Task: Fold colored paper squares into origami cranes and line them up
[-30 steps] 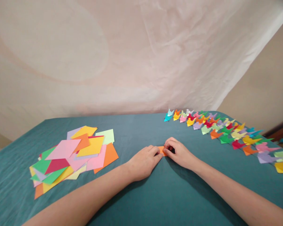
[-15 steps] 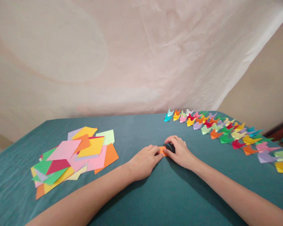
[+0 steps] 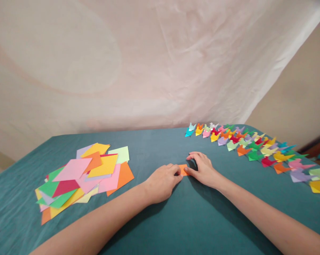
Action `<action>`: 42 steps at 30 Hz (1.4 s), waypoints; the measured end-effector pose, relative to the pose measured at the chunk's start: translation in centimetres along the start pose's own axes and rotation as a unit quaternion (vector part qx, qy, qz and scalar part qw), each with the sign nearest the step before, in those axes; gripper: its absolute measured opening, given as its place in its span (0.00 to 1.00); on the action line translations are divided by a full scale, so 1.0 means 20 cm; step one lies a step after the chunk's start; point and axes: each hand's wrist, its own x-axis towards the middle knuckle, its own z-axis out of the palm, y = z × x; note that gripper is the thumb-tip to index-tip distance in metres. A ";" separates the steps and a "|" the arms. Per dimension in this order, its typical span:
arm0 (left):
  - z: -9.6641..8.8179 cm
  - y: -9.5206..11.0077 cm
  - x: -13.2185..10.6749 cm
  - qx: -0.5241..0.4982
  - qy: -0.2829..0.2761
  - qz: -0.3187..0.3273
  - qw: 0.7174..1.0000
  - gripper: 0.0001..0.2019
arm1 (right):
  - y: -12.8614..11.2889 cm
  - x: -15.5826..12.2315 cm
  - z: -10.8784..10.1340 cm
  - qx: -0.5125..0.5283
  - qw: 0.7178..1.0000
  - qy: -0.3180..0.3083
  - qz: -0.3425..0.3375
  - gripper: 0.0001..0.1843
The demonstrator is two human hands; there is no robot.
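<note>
A small orange piece of folded paper [image 3: 183, 170] lies on the table at the middle of the view, between my two hands. My left hand [image 3: 163, 182] has its fingers bent and closed on the left end of the paper. The thumb of my right hand [image 3: 202, 170] touches the paper's right end. Its index finger arches apart from the thumb, leaving a gap with a dark shadow inside. How the paper is folded is partly covered by my fingers.
A loose heap of coloured paper squares [image 3: 72, 170] lies on the left of the green cloth-covered table [image 3: 149, 145]. Several rows of small folded paper birds [image 3: 245, 150] run along the right side. A pale sheet [image 3: 138, 71] hangs behind the table.
My right thumb and index finger have spread slightly, and the dark patch between them looks smaller. My left hand stays on the paper almost unmoved.
</note>
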 end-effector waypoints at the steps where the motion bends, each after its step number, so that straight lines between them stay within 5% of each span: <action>1: 0.00 0.00 0.00 -0.006 0.001 0.000 1.000 0.12 | 0.00 0.00 0.00 0.001 1.000 0.001 0.000 0.17; 12: 0.01 -0.10 -0.03 -0.203 0.057 -0.021 0.977 0.25 | 0.00 0.00 0.00 -0.004 1.000 -0.006 -0.004 0.16; 20: 0.05 -0.09 -0.02 -0.129 0.047 -0.003 0.991 0.24 | -0.01 0.00 0.00 -0.002 1.000 0.003 -0.009 0.15; 31: -0.01 -0.03 0.00 0.050 0.001 0.032 0.998 0.14 | 0.00 0.01 0.00 -0.011 1.000 0.001 0.006 0.16; 42: -0.04 -0.02 -0.01 0.063 -0.013 0.027 0.998 0.14 | 0.02 0.00 0.02 -0.017 1.000 -0.003 -0.006 0.15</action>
